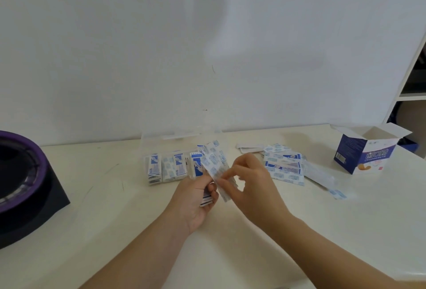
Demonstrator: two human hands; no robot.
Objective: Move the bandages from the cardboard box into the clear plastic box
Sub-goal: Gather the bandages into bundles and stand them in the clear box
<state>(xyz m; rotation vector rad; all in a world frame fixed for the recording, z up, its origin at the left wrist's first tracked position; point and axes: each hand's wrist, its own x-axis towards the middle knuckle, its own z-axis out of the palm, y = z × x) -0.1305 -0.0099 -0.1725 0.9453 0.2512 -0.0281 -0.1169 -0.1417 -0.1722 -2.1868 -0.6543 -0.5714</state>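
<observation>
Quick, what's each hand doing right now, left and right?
Left hand: grips a stack of bandages.
Right hand: pinches the near end of that same stack.

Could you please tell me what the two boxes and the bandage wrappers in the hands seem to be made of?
The cardboard box looks like thin matte printed card: its open flaps hold crisp folds. The clear box seems hard glossy plastic: bandages show through its wall. The bandage wrappers, pinched by the left hand and right hand, look like thin printed paper, possibly coated.
</observation>
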